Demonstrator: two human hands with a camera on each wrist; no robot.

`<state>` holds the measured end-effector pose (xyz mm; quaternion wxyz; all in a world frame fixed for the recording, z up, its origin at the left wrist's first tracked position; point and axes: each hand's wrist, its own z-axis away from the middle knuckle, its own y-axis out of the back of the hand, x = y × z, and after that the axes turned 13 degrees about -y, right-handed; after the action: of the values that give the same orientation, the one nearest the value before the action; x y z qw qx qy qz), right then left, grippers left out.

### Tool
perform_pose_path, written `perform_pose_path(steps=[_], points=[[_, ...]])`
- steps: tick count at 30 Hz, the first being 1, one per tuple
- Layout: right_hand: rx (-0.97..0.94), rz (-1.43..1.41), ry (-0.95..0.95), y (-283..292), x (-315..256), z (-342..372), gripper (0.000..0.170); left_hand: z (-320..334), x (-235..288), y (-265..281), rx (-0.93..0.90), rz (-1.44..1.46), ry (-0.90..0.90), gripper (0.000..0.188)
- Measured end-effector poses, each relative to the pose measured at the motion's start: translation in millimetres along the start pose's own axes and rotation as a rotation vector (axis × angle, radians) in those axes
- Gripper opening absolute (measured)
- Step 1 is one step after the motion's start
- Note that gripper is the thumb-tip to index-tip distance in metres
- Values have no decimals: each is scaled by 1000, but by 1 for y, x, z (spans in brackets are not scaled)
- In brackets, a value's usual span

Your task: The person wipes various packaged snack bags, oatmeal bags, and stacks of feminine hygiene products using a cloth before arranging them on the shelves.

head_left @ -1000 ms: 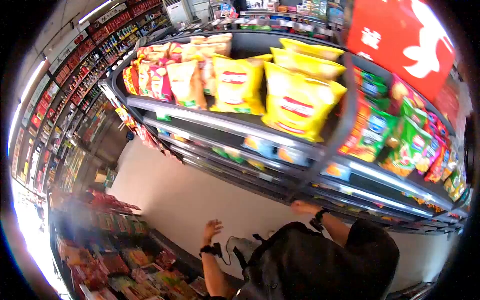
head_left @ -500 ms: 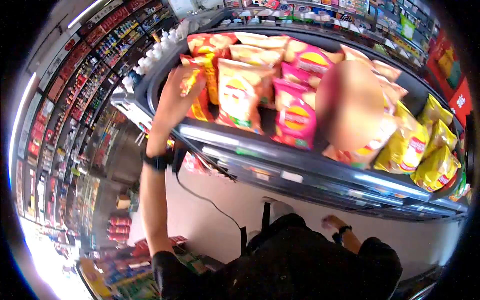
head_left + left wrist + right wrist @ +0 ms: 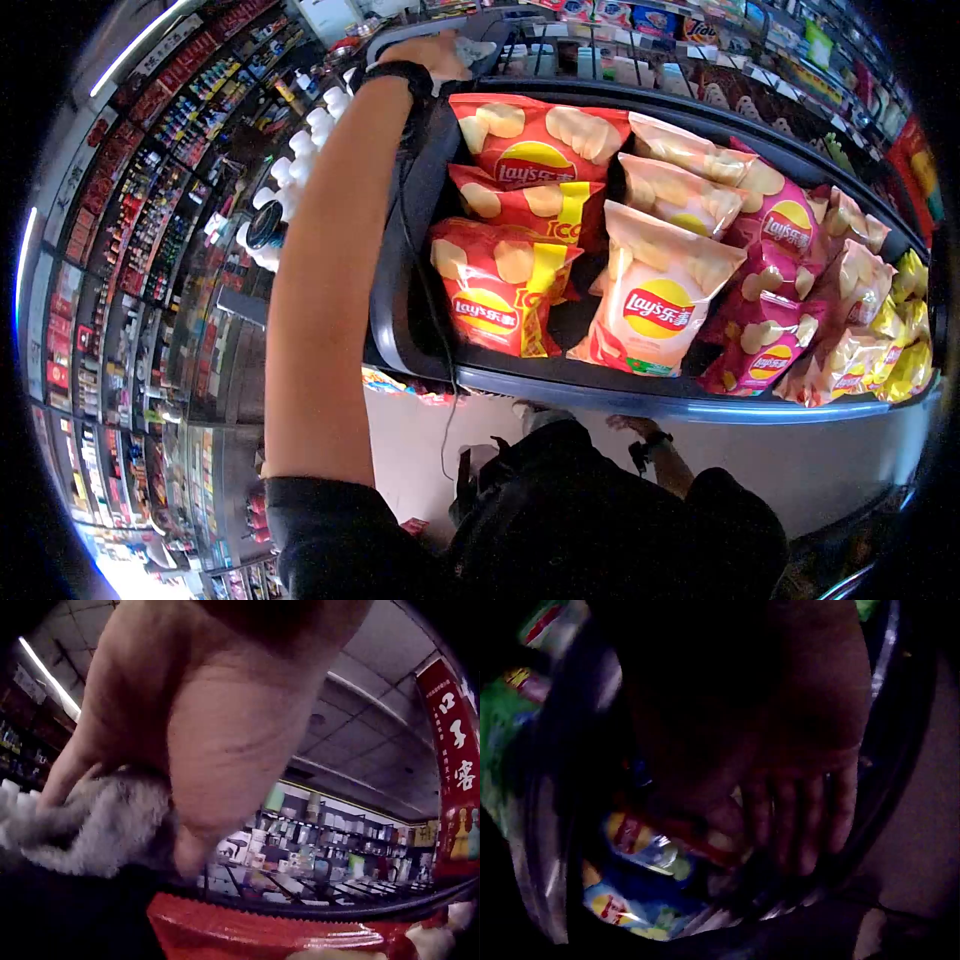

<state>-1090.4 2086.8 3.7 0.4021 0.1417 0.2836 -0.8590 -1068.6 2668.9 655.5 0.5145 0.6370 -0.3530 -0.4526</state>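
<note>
At the far left corner of the shelf top, my left hand [image 3: 428, 52] is stretched out over a grey cloth [image 3: 474, 50]. The left wrist view shows its fingers and thumb reaching down around the fluffy, crumpled cloth [image 3: 112, 825]. Just below that hand stands a red Lay's chip bag [image 3: 540, 140], whose crimped top edge [image 3: 225, 922] is close under the thumb. My right hand [image 3: 630, 424] hangs low by the shelf's front, fingers loosely extended and holding nothing. Its wrist view is dark, with the straight fingers in front of lower-shelf chip bags [image 3: 634, 836].
Pink chip bags [image 3: 655, 300], magenta ones [image 3: 770, 350] and yellow ones [image 3: 905, 330] fill the shelf top behind a raised black rim [image 3: 395, 310]. White bottles [image 3: 300, 150] line its left end. A thin cable [image 3: 420, 270] runs down from my left wrist.
My left arm has risen from beside my body, passed the red chip bags and reached the cloth at the far corner. The head view has shifted toward the shelf's left end. My right hand stays low.
</note>
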Motion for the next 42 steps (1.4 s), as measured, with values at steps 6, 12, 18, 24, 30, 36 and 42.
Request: perform_pose_path(steps=[6, 12, 18, 24, 30, 36, 42], points=[[-158, -224, 116, -40, 30, -48, 38, -11, 4, -17, 290, 41, 59, 57], [311, 422, -140, -24, 163, 14, 35, 13, 36, 37, 868, 64, -190, 60], [498, -13, -119, -55, 243, 134, 27, 204, 126, 74, 1432, 428, -480, 64], [583, -249, 128, -1, 346, 180, 22, 368, 236, -134, 1100, 1091, 117, 69], [1029, 250, 447, -8, 285, 291, 34, 412, 504, -239, 208, 1233, -546, 37], [921, -143, 942, 53, 268, 446, 47, 410, 816, -228, 106, 1566, -1156, 44], [1242, -477, 1015, 167, 313, 520, 61, 419, 1028, -221, -115, 1589, -1343, 61]])
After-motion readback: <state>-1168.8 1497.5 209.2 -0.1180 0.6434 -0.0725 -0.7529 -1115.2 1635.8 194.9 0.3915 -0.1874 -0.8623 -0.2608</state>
